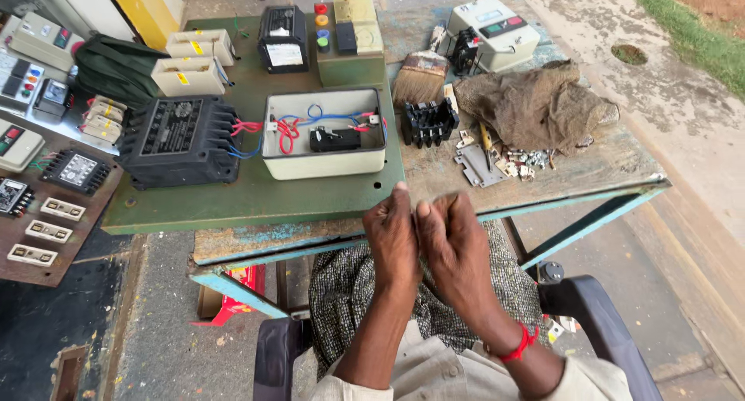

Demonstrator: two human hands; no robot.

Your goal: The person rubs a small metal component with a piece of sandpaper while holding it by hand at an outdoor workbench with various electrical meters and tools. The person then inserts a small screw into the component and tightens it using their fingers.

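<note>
Head view. Left hand (393,236): fingers curled, pressed against right hand, raised just before near edge of surface (326,203); held item, if any, too small to tell. Right hand (454,242): fingers curled inward, red band (518,347) at wrist; contents cannot tell. Nearest on surface: open cream box (323,133) with red and blue wires, beyond hands. Left of it: black contactor block (180,141). Right: small black component (427,123), brush (420,76), brown rag (531,104), loose metal bits (520,163).
</note>
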